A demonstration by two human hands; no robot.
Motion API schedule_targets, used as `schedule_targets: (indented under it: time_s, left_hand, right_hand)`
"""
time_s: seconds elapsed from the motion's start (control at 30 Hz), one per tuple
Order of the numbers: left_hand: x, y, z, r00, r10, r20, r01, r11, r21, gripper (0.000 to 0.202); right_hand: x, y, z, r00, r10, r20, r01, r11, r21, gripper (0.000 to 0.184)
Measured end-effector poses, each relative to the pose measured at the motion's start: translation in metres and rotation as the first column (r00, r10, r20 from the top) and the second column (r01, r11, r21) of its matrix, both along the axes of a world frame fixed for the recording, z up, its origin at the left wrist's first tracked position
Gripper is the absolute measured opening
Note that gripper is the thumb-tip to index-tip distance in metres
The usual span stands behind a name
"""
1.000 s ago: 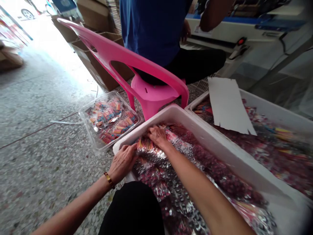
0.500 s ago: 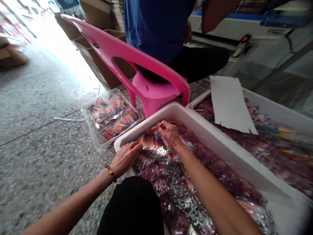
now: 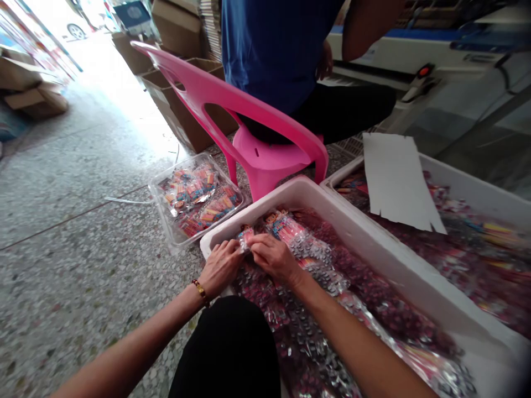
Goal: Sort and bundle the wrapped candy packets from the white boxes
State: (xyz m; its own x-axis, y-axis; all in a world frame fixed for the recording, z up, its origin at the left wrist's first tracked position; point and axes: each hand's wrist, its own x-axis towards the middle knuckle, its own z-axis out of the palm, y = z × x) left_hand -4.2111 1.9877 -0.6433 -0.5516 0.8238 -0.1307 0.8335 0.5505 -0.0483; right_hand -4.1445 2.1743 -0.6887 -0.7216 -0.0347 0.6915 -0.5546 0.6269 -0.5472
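A white foam box (image 3: 365, 243) in front of me holds many small shiny plastic packets with pink, red and yellow printing. Near its far left corner, my left hand (image 3: 222, 269) and my right hand (image 3: 274, 258) meet around a small packet (image 3: 245, 234). Fingertips of both hands pinch its near end, partly hiding it. Just beyond my right hand lies a row of pink packets (image 3: 286, 224) with cartoon heads at the top. A beaded bracelet circles my left wrist.
A clear plastic tray (image 3: 165, 235) of packets sits on the floor at left. Ahead, a person in a blue shirt (image 3: 269, 55) sits on a pink chair (image 3: 265, 155). A second foam box (image 3: 477, 193) with a white sheet (image 3: 400, 182) stands right; cardboard boxes (image 3: 174, 110) stand behind.
My right hand has come back toward me and closer to my left hand, and a small packet now shows between them. The row of pink packets lies uncovered. The view has shifted slightly.
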Motion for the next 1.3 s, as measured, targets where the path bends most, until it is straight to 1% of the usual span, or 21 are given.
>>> schedule_targets:
  time_s: [0.07,0.13,0.3,0.4,0.47,0.5,0.53,0.57,0.6,0.63,0.7,0.73,0.8,0.87,0.93,1.07,1.17,1.23,1.3]
  left_hand:
    - [0.000,-0.004,-0.003,1.000,-0.004,-0.005,0.004,0.999,0.045,0.023]
    - [0.000,-0.008,-0.006,1.000,-0.014,-0.003,0.014,0.994,0.105,0.022]
    - [0.003,-0.015,-0.010,0.999,-0.038,0.019,0.033,0.977,0.210,0.025]
    - [0.002,-0.023,-0.006,0.994,-0.068,0.090,0.037,0.952,0.305,0.030]
    - [-0.001,-0.029,0.002,0.986,-0.085,0.142,0.022,0.920,0.392,0.028]
    - [-0.003,-0.031,0.007,0.987,-0.059,0.149,-0.016,0.892,0.452,0.026]
    - [-0.007,-0.030,0.012,0.989,-0.005,0.148,-0.072,0.857,0.510,0.024]
    - [-0.011,-0.026,0.016,0.987,0.064,0.149,-0.137,0.825,0.549,0.023]
    - [-0.015,-0.020,0.019,0.979,0.132,0.158,-0.199,0.805,0.559,0.022]
    - [-0.019,-0.012,0.020,0.967,0.176,0.182,-0.248,0.810,0.532,0.021]
    - [-0.027,0.007,0.015,0.947,0.182,0.263,-0.277,0.878,0.391,0.022]
    - [-0.030,0.015,0.010,0.940,0.182,0.289,-0.275,0.905,0.325,0.024]
    - [-0.034,0.027,-0.004,0.939,0.207,0.274,-0.277,0.929,0.247,0.030]
    - [-0.038,0.030,-0.015,0.940,0.223,0.257,-0.277,0.940,0.199,0.036]
    - [-0.046,0.028,-0.021,0.936,0.203,0.288,-0.249,0.960,0.130,0.038]
    - [-0.069,0.023,-0.017,0.915,0.133,0.380,-0.138,0.990,-0.014,0.032]
    - [-0.084,0.024,-0.017,0.899,0.031,0.437,-0.022,0.999,-0.026,0.027]
    - [-0.090,0.022,-0.024,0.899,-0.070,0.431,0.086,0.996,-0.016,0.028]
    - [-0.094,0.017,-0.035,0.913,-0.181,0.366,0.196,0.981,-0.004,0.026]
  right_hand:
    - [0.008,-0.001,-0.003,1.000,0.004,0.022,-0.003,1.000,-0.030,0.018]
    - [0.007,-0.001,-0.004,0.999,0.020,0.047,-0.018,0.999,-0.032,0.019]
    - [-0.011,-0.001,-0.002,0.990,0.082,0.116,-0.089,0.994,0.063,0.017]
    - [-0.013,0.000,-0.003,0.983,0.099,0.157,-0.119,0.985,0.123,0.016]
    - [-0.009,0.000,-0.006,0.979,0.122,0.164,-0.145,0.980,0.135,0.015]
    - [-0.006,-0.001,-0.007,0.977,0.136,0.164,-0.158,0.978,0.135,0.015]
    - [-0.005,-0.001,-0.009,0.975,0.149,0.164,-0.171,0.976,0.134,0.015]
    - [-0.003,-0.002,-0.011,0.974,0.156,0.163,-0.179,0.975,0.134,0.015]
    - [-0.003,-0.002,-0.013,0.973,0.160,0.165,-0.183,0.973,0.140,0.015]
    - [-0.004,-0.003,-0.015,0.972,0.160,0.170,-0.186,0.971,0.151,0.015]
    - [-0.005,-0.004,-0.017,0.971,0.150,0.186,-0.183,0.967,0.176,0.015]
    - [-0.006,-0.005,-0.018,0.970,0.145,0.195,-0.181,0.967,0.181,0.014]
    - [-0.004,-0.006,-0.018,0.966,0.143,0.214,-0.181,0.969,0.170,0.013]
    - [0.000,-0.007,-0.016,0.961,0.147,0.233,-0.184,0.972,0.149,0.012]
    - [0.005,-0.009,-0.014,0.961,0.143,0.238,-0.179,0.975,0.135,0.012]
    - [0.008,-0.017,-0.009,0.964,0.090,0.248,-0.128,0.981,0.144,0.025]
    - [0.005,-0.022,-0.005,0.952,0.013,0.306,-0.075,0.978,0.194,0.030]
    - [0.003,-0.023,-0.004,0.942,-0.018,0.335,-0.065,0.970,0.234,0.029]
    - [0.005,-0.022,-0.005,0.937,-0.013,0.348,-0.081,0.963,0.256,0.025]
